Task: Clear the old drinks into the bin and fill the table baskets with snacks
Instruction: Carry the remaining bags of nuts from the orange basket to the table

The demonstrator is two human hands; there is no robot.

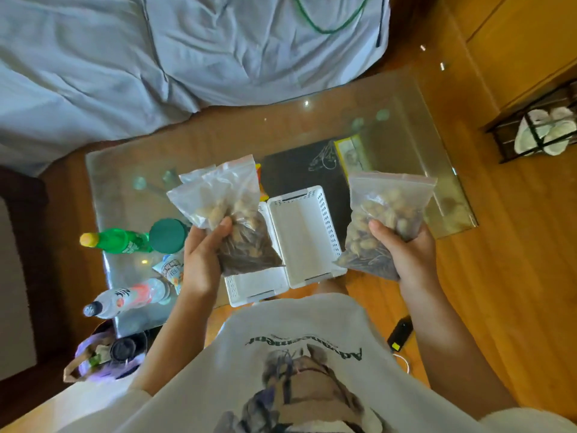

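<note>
We see two white slotted plastic baskets (pixel 301 235) side by side on the glass table, the left one (pixel 253 285) partly hidden. Clear zip bags of nuts and dark seeds are held above them, one bunch at left (pixel 231 214), one at right (pixel 384 220). A green plastic bottle (pixel 117 240) and a clear bottle (pixel 128 298) lie at the table's left end.

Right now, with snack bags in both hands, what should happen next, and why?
Probably lower the right hand's snack bag into the white basket just beside it. That basket looks empty, and the left hand holds more bags above the other basket.
</note>
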